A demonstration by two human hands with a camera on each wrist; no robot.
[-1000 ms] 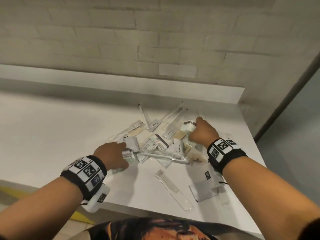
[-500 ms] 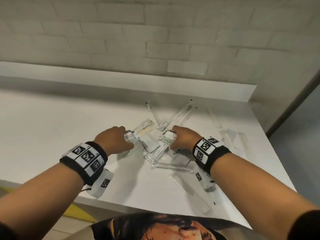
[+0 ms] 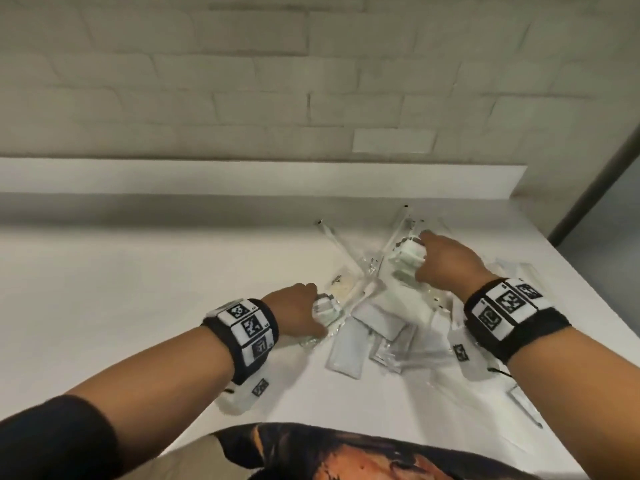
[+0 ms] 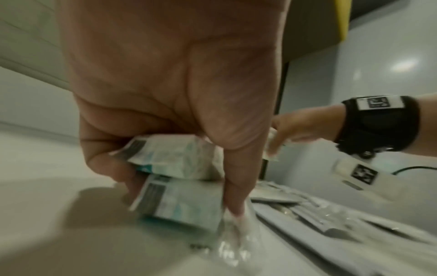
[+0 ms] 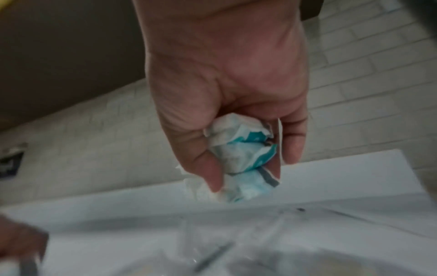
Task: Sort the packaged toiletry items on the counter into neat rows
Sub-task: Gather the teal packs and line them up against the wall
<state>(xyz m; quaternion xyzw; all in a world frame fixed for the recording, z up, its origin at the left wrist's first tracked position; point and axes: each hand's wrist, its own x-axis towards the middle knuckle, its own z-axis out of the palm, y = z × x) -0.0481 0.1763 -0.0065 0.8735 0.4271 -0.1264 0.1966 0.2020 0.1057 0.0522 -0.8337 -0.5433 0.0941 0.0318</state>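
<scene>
A heap of clear and white toiletry sachets [image 3: 377, 327] lies on the white counter [image 3: 138, 306]. My left hand [image 3: 304, 315] sits at the heap's left edge and grips two white-and-teal wrapped packets [image 4: 179, 175], stacked one on the other between thumb and fingers. My right hand [image 3: 436, 263] hovers over the far side of the heap, fingers curled round a bunch of similar white-and-teal packets [image 5: 246, 155], also seen from the head as white packets [image 3: 407, 258]. Long clear packets [image 3: 398, 233] fan out toward the wall.
A raised white ledge [image 3: 242, 176] and a brick wall [image 3: 311, 81] close off the back. The counter's right edge [image 3: 588, 296] drops off near my right wrist. More flat sachets [image 3: 526, 407] lie at the front right. Bare counter stretches to the left.
My right hand has moved away from me and to the right, carrying its packets over the far part of the heap. My left hand has shifted slightly right, still holding packets.
</scene>
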